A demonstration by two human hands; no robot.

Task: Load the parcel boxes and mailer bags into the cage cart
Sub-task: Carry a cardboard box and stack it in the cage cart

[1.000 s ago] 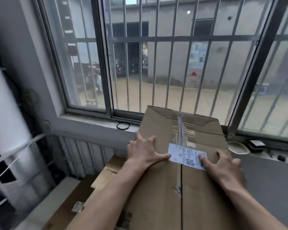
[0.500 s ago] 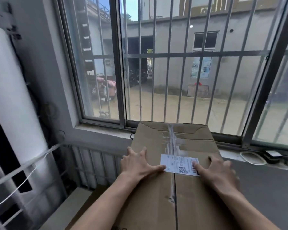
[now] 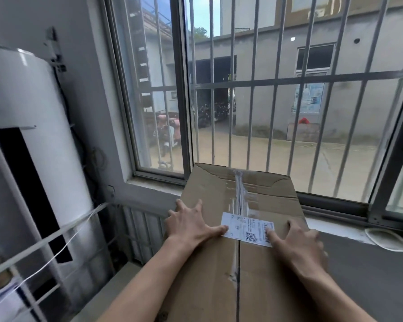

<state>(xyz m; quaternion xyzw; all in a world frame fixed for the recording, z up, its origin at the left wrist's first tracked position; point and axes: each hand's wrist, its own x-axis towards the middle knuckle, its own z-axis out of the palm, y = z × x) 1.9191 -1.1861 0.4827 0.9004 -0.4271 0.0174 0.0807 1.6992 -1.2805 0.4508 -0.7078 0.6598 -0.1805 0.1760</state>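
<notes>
Pressing down on the parcel box [image 3: 272, 201], both of our hands lie flat on its top face in the head view. The left hand [image 3: 191, 225] sits on the left half, close to the left edge. Its fingers are straight and spread, gripping nothing, and the thumb tip touches the left end of the shipping label [image 3: 247, 228]. The right hand [image 3: 298, 240] is spread the same way on the right half, with its thumb lying over the barcode at the label's right end and its fingers reaching toward the right edge. The label crosses the taped seam [image 3: 239, 194], so it lies between our two hands.

The box stands in front of us, and its far edge shows against the bottom of the barred window [image 3: 277, 101], above the sill [image 3: 154, 184]. We cannot tell what carries it. A white cylindrical unit [image 3: 21, 112] with a strap [image 3: 56, 233] across it stands to the left. A shallow dish [image 3: 386, 240] rests on the sill to the right.

Compared with a second ago, our hands keep the same places on the label. The second carton that showed below the box's left edge is now out of view. The black ring on the sill is hidden too, and more of the white unit shows.
</notes>
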